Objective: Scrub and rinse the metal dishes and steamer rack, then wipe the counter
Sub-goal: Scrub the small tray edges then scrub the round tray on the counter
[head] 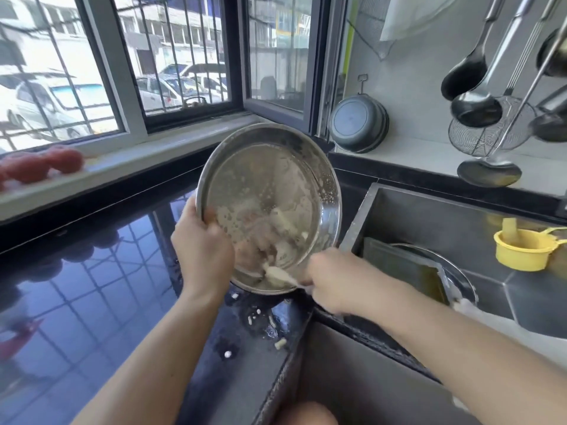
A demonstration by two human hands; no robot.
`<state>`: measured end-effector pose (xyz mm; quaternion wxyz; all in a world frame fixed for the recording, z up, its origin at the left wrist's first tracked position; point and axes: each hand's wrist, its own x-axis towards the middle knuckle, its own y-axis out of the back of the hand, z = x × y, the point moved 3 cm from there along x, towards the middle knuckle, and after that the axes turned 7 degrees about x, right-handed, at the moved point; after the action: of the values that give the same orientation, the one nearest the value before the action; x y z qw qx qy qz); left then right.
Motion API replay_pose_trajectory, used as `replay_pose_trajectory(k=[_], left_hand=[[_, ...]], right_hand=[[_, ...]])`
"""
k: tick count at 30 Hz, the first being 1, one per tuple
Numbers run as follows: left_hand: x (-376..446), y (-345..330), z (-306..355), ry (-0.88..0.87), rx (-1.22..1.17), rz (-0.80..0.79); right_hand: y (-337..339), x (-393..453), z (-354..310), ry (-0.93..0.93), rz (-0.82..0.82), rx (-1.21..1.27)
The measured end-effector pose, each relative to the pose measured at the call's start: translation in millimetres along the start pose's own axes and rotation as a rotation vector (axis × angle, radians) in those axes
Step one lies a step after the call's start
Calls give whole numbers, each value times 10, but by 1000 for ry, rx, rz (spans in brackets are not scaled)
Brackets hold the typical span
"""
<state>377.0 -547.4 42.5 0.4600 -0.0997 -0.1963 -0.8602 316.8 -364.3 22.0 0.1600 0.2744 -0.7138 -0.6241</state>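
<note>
A round metal dish [267, 179] stands tilted on its rim over the black counter [92, 302], its soapy inside facing me. My left hand [202, 250] grips its left rim, thumb inside. My right hand [331, 277], blurred, holds a pale sponge or cloth [277, 276] against the dish's lower inside. More metal dishes [411, 265], a rectangular tray over a round one, lie in the sink [429, 216] to the right.
Foam blobs and food scraps [267, 323] dot the counter below the dish. A yellow strainer cup [521, 250] hangs in the sink. Ladles and a wire skimmer [487, 130] hang on the right wall, and a dark pan [359, 124] leans there. Red tomatoes [40, 167] sit on the windowsill.
</note>
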Motion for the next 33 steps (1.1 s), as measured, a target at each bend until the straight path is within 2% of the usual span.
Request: replay_pose_trajectory(k=[2, 4, 6, 9, 12, 14, 16, 19, 24, 28, 33], left_hand=[[-70, -4, 4, -23, -70, 37], [-74, 5, -58, -31, -107, 60], [-84, 7, -97, -36, -144, 61], [-104, -25, -105, -32, -161, 68], [-114, -77, -118, -52, -144, 91], [-115, -99, -125, -70, -141, 99], [-114, -99, -139, -87, -155, 113], [-135, -74, -168, -110, -175, 118], [-154, -79, -169, -63, -195, 84], [-122, -43, -106, -31, -181, 38], [318, 27, -224, 209, -111, -125]], right_hand=[[-115, 47, -123, -1, -101, 191], [-103, 72, -116, -23, -139, 226], [4, 54, -23, -71, -115, 96], [277, 4, 102, -180, 41, -151], [400, -55, 36, -174, 113, -265], [305, -115, -82, -130, 45, -209], [147, -171, -243, -67, -70, -40], [58, -124, -289, -60, -168, 128], [299, -69, 32, -197, -40, -103], [227, -103, -131, -101, -125, -124], [140, -149, -108, -60, -126, -113]])
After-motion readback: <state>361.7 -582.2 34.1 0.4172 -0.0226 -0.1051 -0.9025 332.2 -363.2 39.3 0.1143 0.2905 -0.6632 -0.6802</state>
